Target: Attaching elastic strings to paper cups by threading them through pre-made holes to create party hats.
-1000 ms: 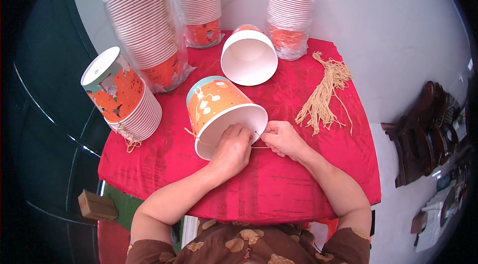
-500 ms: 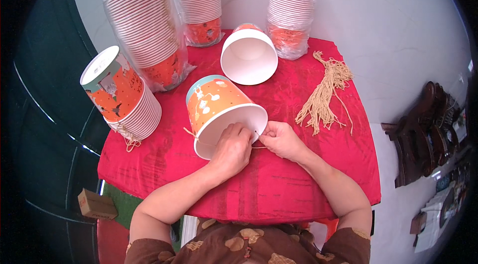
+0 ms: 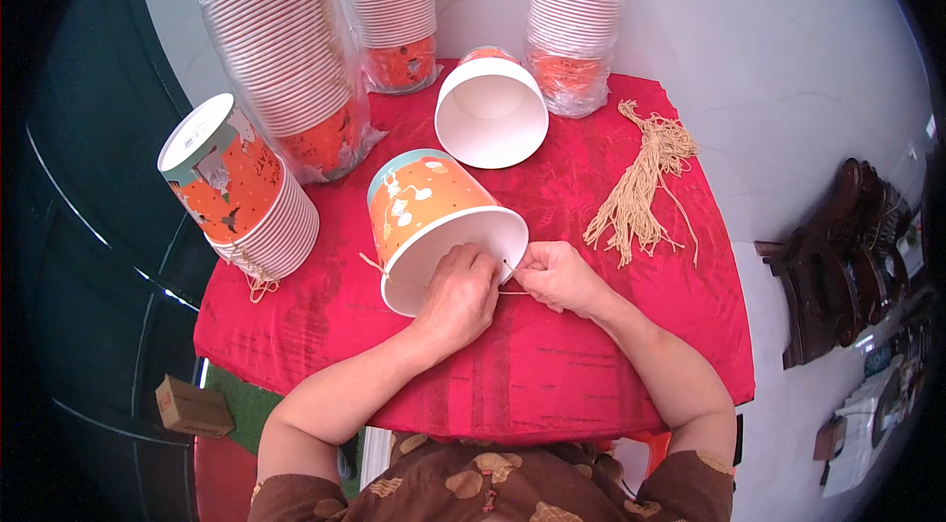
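Note:
An orange paper bucket (image 3: 434,195) with a teal base band lies on its side, its white mouth toward me. My left hand (image 3: 457,297) reaches over the near rim into the mouth, fingers bent and pressed together; their tips are partly hidden, so what they grip cannot be made out. At the right side of the rim, beside a small hole, my right hand (image 3: 558,278) pinches a thin tan cord (image 3: 513,293). Another piece of cord pokes out at the bucket's left rim. Behind it lies a second bucket (image 3: 491,118), mouth facing me.
Upside-down nested buckets (image 3: 241,187) stand at the left, cord hanging at their rims. Tall plastic-wrapped bucket stacks (image 3: 281,49) line the back. A bundle of tan cords (image 3: 645,182) lies at the right on the red tablecloth (image 3: 631,355). A cardboard box (image 3: 193,406) sits low at left.
Almost nothing differs. Both hands stay at the bucket's rim, and the cord end at its left side has shifted slightly.

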`<act>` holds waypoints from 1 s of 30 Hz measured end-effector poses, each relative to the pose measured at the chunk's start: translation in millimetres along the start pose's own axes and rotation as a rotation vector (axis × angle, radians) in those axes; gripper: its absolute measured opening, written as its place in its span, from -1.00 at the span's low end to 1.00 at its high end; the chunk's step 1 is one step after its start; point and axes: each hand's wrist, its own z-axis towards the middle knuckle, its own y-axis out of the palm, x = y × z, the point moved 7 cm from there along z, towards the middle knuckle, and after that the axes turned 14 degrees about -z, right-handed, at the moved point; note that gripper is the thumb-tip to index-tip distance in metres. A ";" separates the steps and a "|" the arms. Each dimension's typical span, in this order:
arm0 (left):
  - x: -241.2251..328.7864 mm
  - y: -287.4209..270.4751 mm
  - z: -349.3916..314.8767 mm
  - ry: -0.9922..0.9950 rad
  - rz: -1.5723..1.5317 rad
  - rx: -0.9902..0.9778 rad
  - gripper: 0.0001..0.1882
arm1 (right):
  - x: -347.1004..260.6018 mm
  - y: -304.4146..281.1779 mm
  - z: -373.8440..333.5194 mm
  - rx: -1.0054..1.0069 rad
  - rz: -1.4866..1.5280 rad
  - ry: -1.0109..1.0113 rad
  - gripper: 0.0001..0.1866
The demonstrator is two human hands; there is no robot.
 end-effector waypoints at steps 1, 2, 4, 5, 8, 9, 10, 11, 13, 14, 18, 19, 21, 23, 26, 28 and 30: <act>0.9 0.0 0.2 0.010 0.004 0.002 -0.88 | 0.9 -1.1 -0.2 0.007 0.004 0.015 -0.88; 0.8 0.1 0.1 0.010 0.004 0.001 -0.88 | 0.0 -1.4 -0.6 0.007 0.004 0.015 -0.88; 1.0 -0.4 -0.4 0.018 0.000 0.008 -0.89 | -1.4 -0.1 -1.6 -0.014 0.024 0.026 -0.86; 1.4 -0.1 -0.2 0.019 0.000 0.007 -0.89 | -1.1 0.0 -1.7 -0.013 0.025 0.026 -0.86; 6.7 -0.5 0.2 0.035 0.020 0.006 -0.86 | -1.4 0.1 -1.5 -0.001 0.023 0.015 -0.85; 9.9 -0.5 0.5 0.031 0.034 -0.005 -0.84 | -0.5 0.1 -1.4 0.000 0.019 0.030 -0.85; 12.4 0.2 0.9 0.026 0.048 -0.015 -0.82 | 0.5 -0.2 -1.3 0.001 0.015 0.045 -0.84; 14.3 0.2 0.8 0.026 0.049 -0.016 -0.82 | -0.5 0.0 -1.1 0.001 0.017 0.044 -0.84; 16.6 1.0 1.0 0.026 0.103 -0.017 -0.74 | -2.1 0.5 -1.3 -0.006 -0.001 0.047 -0.84; 17.0 1.7 1.0 0.027 0.105 -0.017 -0.74 | -1.9 0.8 -1.3 -0.005 0.000 0.046 -0.84; 12.3 5.7 -0.6 0.070 0.172 0.002 -0.79 | -5.1 2.4 -2.9 -0.027 0.040 0.015 -0.85; 11.1 5.9 -1.5 0.079 0.191 0.006 -0.83 | -6.5 2.8 -3.5 -0.035 0.036 0.006 -0.85; 11.5 6.4 -1.7 0.084 0.184 0.003 -0.83 | -5.7 1.8 -3.8 -0.041 0.033 0.000 -0.85; 12.7 6.5 -1.3 0.088 0.177 0.001 -0.82 | -4.8 0.8 -3.9 -0.048 0.030 -0.005 -0.86; 14.2 5.3 -0.9 0.094 0.143 0.010 -0.85 | -2.0 1.4 -2.6 -0.081 0.024 0.010 -0.87; 12.7 3.2 -1.3 0.088 0.113 0.034 -0.86 | -3.5 1.4 -0.7 -0.072 -0.033 -0.033 -0.85; 11.2 4.1 -1.2 0.081 0.106 0.025 -0.87 | -2.5 3.0 2.5 -0.026 -0.020 -0.093 -0.85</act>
